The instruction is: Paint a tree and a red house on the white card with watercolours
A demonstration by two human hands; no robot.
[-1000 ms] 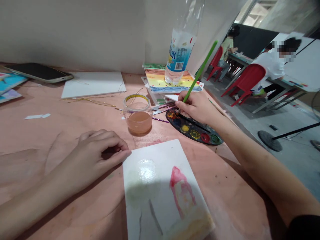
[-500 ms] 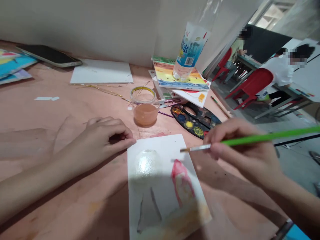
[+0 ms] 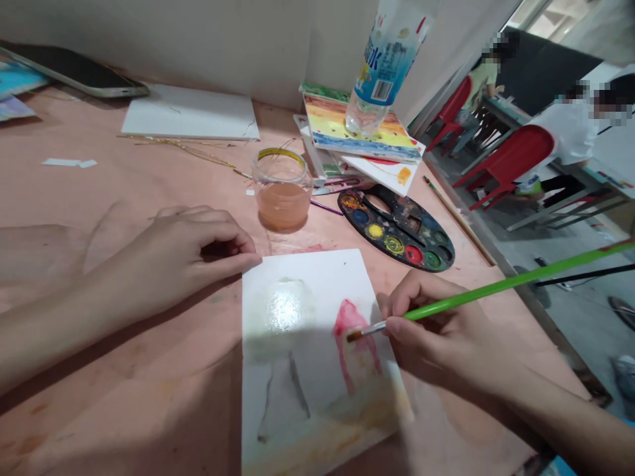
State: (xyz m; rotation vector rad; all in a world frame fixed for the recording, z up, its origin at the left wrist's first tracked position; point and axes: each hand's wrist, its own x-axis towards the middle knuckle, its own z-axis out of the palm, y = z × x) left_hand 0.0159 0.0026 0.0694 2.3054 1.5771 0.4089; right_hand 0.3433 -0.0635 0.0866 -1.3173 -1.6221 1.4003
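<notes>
A paintbrush (image 3: 476,291) with a green handle is pinched in my right hand (image 3: 436,324). Its brown bristles touch or hover just over the pink shape on a white painting sheet (image 3: 325,284); I cannot tell which. That sheet also bears a shiny wet pale patch, two dark strokes and a yellow-brown wash at the bottom. My left hand (image 3: 198,254) rests on the table with curled fingers, the thumb and fingertips closed at the sheet's upper left corner. Beyond the sheet stand a clear jar (image 3: 282,201) of cloudy orange-brown water and a black paint palette (image 3: 397,231) with several colours.
A plastic bottle (image 3: 384,73) stands on stacked paintings (image 3: 357,142) against the wall. At the back left lie a phone (image 3: 74,69) and a white board (image 3: 191,114). Another brush (image 3: 456,218) lies by the table's right edge. People sit near red chairs (image 3: 510,158) beyond.
My right hand has brought the brush down and left, from above the pink shape onto its upper part. The view has shifted slightly. My left hand stays at the sheet's corner.
</notes>
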